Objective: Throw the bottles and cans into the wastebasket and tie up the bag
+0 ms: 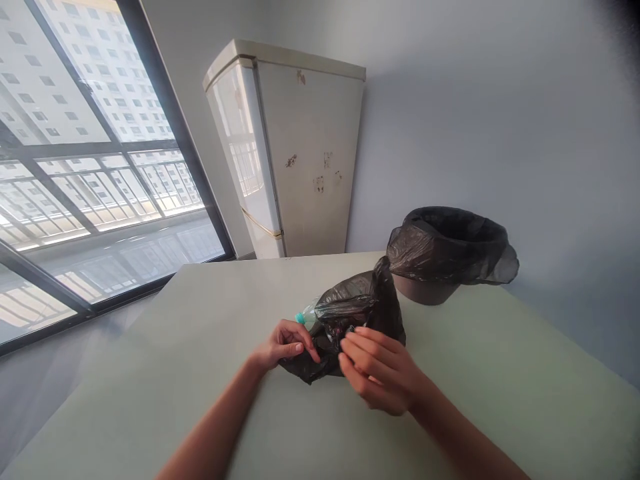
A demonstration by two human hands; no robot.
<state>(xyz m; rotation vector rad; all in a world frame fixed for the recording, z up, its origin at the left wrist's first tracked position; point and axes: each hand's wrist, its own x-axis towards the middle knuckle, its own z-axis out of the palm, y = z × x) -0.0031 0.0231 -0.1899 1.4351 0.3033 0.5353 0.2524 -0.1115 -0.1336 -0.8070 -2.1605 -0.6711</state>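
Observation:
A crumpled black plastic garbage bag [353, 300] lies on the table in front of me, its top bunched up into a peak. A clear bottle with a turquoise cap [300, 319] pokes out at its left side. My left hand [290, 343] rests against the bag's left edge, thumb and fingers apart, just below the bottle cap. At the front of the bag, my right hand [377, 370] has its fingers curled onto the gathered plastic. Its thumb and fingertips are partly hidden, and the bag's contents are hard to make out.
Behind the bag to the right, a trash bin [427, 291] with a black liner [440, 257] folded over its rim stands on the pale table [200, 333]. A white refrigerator [310, 153] stands beyond the table's far edge. Large windows [95, 147] are at the left.

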